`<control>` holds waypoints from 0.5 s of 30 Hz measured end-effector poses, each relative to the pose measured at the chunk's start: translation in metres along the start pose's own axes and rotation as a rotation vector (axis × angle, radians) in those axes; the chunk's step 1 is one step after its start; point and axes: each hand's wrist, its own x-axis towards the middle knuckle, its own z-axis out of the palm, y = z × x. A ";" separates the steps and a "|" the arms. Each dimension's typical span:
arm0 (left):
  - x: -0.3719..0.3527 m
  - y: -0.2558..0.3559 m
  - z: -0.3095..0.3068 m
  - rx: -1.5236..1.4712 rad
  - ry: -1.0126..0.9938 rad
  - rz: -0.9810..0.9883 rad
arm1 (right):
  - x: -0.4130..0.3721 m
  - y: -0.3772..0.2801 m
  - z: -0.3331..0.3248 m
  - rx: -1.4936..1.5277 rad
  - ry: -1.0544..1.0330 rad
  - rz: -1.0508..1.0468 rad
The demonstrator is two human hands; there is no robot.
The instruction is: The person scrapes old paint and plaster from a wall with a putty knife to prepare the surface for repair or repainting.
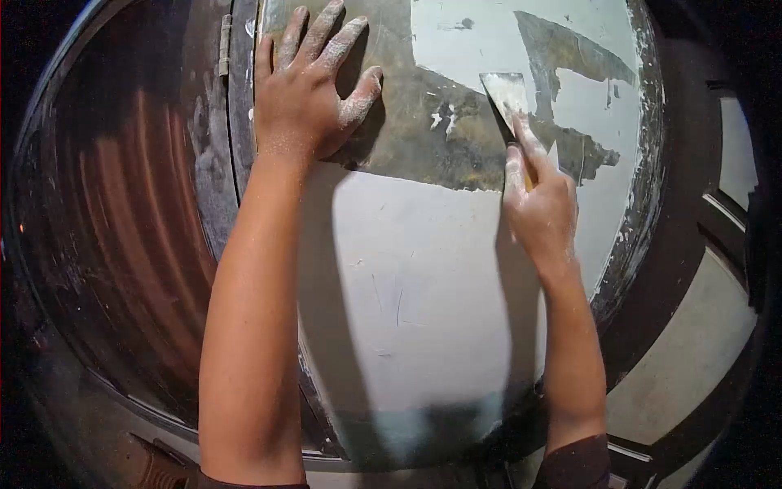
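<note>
A person's bare forearms (252, 334) stretched up across a partly white panel (423, 261), where a scraper (505, 91) stood at the panel's upper right, its long axis nearly upright, blade up and tipped slightly left. The right hand (544, 204) was wrapped around the handle, index finger laid toward the blade. The left hand (314, 102), dusted white, lay spread against the panel's upper left, gripping nothing. A brownish patch (456, 155) spanned the room between them; a worn dark border (643, 187) edged the panel's right.
</note>
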 end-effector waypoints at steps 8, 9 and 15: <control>0.005 0.009 -0.020 -0.087 -0.052 -0.047 | 0.017 -0.010 -0.010 -0.125 -0.017 -0.009; 0.006 0.006 -0.018 -0.161 -0.050 -0.053 | 0.001 -0.003 -0.007 -0.086 -0.071 0.023; 0.005 0.008 -0.018 -0.095 -0.042 -0.045 | 0.037 -0.005 -0.003 -0.018 0.015 -0.059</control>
